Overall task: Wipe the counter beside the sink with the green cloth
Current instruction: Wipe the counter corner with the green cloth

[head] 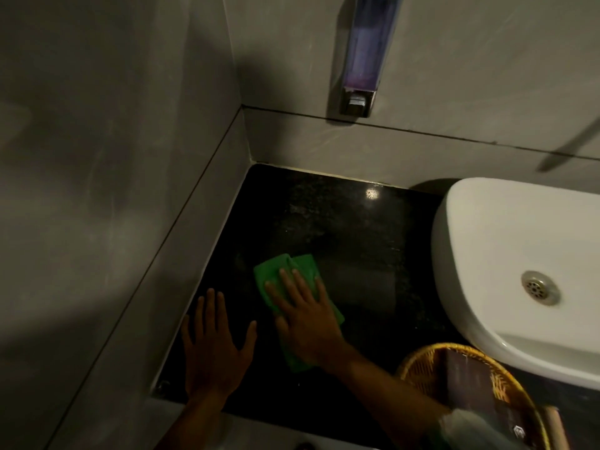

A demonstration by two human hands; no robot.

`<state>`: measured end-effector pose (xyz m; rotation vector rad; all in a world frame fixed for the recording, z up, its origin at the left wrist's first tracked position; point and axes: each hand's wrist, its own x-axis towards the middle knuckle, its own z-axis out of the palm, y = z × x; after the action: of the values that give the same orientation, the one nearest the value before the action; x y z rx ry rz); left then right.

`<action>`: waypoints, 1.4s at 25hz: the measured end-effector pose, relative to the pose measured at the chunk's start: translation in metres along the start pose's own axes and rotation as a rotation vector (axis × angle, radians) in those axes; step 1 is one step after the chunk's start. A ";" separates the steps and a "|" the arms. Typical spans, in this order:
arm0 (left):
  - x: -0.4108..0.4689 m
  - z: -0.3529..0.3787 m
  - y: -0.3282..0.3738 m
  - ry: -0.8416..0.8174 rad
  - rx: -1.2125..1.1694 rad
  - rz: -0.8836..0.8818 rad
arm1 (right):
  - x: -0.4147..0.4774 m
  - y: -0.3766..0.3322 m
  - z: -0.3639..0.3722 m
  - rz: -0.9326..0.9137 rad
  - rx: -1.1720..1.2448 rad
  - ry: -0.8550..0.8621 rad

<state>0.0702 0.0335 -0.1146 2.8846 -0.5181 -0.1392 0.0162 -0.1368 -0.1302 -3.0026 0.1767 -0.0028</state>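
Right hand (303,323) lies flat, fingers spread, pressing the folded green cloth (293,287) onto the black granite counter (341,228), well left of the white sink (506,254). Flat palm makes sense: it likely spreads the pressure for the wipe. Left hand (212,349) is splayed wide and empty on the stone, further from the sink, probably as a brace. Room? Plenty of bare counter behind the cloth, up to the wall corner. Toward the sink's near end, a wicker basket (422,368) crowds the front edge.
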 end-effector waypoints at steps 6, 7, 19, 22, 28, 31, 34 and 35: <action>0.003 0.005 -0.003 -0.020 0.009 -0.018 | 0.032 0.153 -0.024 0.873 0.184 0.140; 0.002 0.004 -0.003 -0.015 0.011 -0.016 | 0.040 0.164 -0.030 0.999 0.262 0.159; 0.005 0.008 -0.006 -0.036 0.042 -0.030 | 0.144 0.104 -0.017 0.359 0.117 0.064; 0.003 0.010 -0.009 -0.024 0.030 -0.030 | 0.128 0.164 -0.031 0.671 0.167 0.100; 0.004 0.012 -0.009 0.039 -0.015 0.000 | 0.042 0.139 -0.027 0.845 0.126 0.123; 0.000 0.012 -0.009 0.019 -0.025 -0.009 | -0.003 0.057 -0.016 0.862 0.132 0.109; 0.003 0.002 -0.003 -0.015 -0.030 -0.008 | -0.042 -0.011 -0.008 0.817 0.203 0.059; -0.001 -0.004 -0.002 -0.024 -0.060 -0.012 | -0.059 -0.033 -0.006 0.717 0.188 0.054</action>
<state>0.0708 0.0361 -0.1107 2.8314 -0.4927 -0.1888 -0.0385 -0.0984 -0.1195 -2.5863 1.1622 -0.0258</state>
